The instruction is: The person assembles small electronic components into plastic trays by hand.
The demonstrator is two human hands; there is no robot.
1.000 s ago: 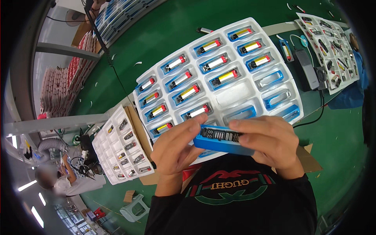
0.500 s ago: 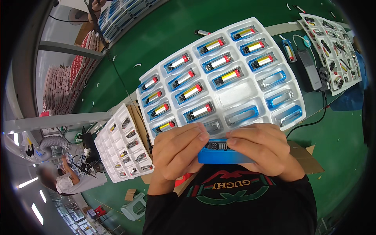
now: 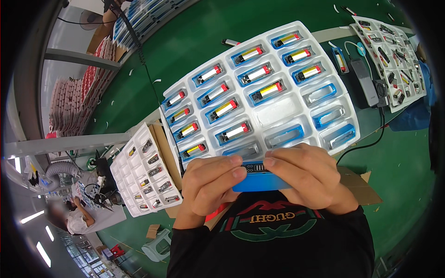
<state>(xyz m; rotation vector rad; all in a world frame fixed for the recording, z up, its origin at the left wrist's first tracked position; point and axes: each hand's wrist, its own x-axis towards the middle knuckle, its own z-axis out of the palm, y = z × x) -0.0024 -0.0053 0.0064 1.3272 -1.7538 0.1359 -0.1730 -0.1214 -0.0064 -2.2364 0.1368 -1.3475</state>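
A blue plastic case [image 3: 259,182] is held level in front of my chest, its open side up and away from me. Set in that side is a dark insert [image 3: 256,167] with small white markings or slots. My left hand [image 3: 208,183] grips the left end with thumb and fingers. On the other end, my right hand [image 3: 308,175] is closed, its fingertips along the insert's edge. Just beyond my hands lies a white moulded tray [image 3: 278,111]. Several compartments hold blue cases with battery cells [image 3: 225,109] in them; others hold blue cases without cells [image 3: 286,136].
At the left, a smaller white tray [image 3: 121,169] holds small parts. Another parts tray [image 3: 394,60] stands at the far right, near a grey power adapter [image 3: 364,83] and its cable. A person [image 3: 79,220] sits at the far left. Stacked trays [image 3: 69,102] stand behind.
The blue case has tipped a little, so more of the dark insert shows. Both hands keep their hold and have barely shifted.
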